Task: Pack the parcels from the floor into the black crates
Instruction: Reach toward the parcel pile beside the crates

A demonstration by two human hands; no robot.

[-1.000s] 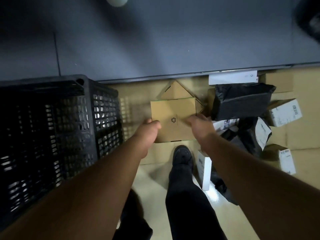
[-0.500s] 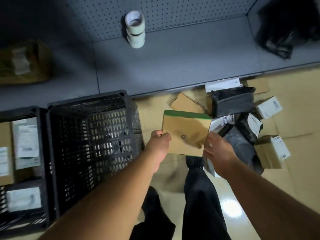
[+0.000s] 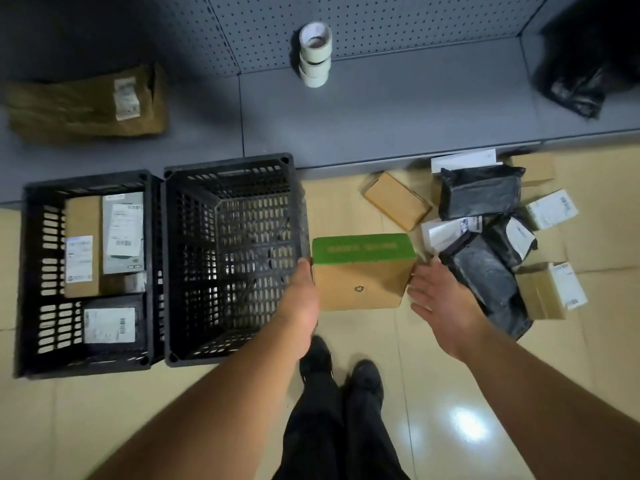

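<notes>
Grey shelf (image 3: 381, 112) runs across top w/ pegboard back; floor (image 3: 433, 393) below, tan and glossy.

2 black crates side by side, touching, at shelf edge. L crate (image 3: 31, 271) has several parcels in it, brown box + labelled bags. R crate (image 3: 180, 271) shows only its mesh bottom.

Parcel pile (image 3: 485, 237) on floor at right: black poly bags, white + brown boxes, overlapping. Flat brown box (image 3: 396, 199) lies tilted just left of the pile.

Brown bag (image 3: 86, 105) w/ label on shelf, left. Black bag (image 3: 575, 81) on shelf, far right. Tape rolls (image 3: 315, 53) stacked on shelf, centre.

Box (image 3: 362, 271), brown w/ green top face and recycle mark, is held up off the floor between R crate and pile, just beside R crate's rim.

L hand (image 3: 301, 299) grips box's left side, fingers hidden behind it. R hand (image 3: 440, 299) is released, fingers spread, fingertips at box's right edge; can't tell if touching.

Shoes (image 3: 341, 368) and dark trousers below the box.
</notes>
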